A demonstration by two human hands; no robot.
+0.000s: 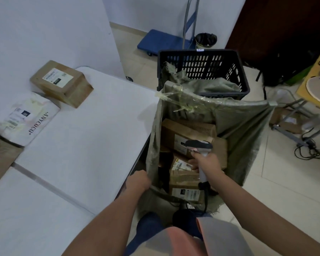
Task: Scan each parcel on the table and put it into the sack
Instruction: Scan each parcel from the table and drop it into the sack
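Left hand at the near left rim of the grey-green woven sack, fingers curled over the edge, grip closed on the fabric. Right hand above the sack's open mouth, grip wrapped round the handle of a barcode scanner, dark scanner head pointing far and left over the parcels inside, black cable hanging from the handle base toward the near side.

Inside the sack: several brown cardboard parcels, a larger one at the far side with a white label, a taped one with a yellow-edged label directly under the right hand, more cardboard to the right of them. Strips of clear tape along the sack's far left rim. Sack standing on the floor, just beside the right edge of the white desk.

On the desk, at the far left: a brown cardboard box with a white shipping label on top, lying near the wall; nearer and further left, a white mailer bag printed "ANYCOCO", its far corner just beside the box. A brown surface at the left edge of the view, blurred, not identifiable.

Beyond the sack: a black slotted plastic crate with grey-green fabric draped over its near side. Further off: a blue platform trolley and a small waste bin with a black liner. On the right, a metal-framed stand and loose black cables on the tiled floor.
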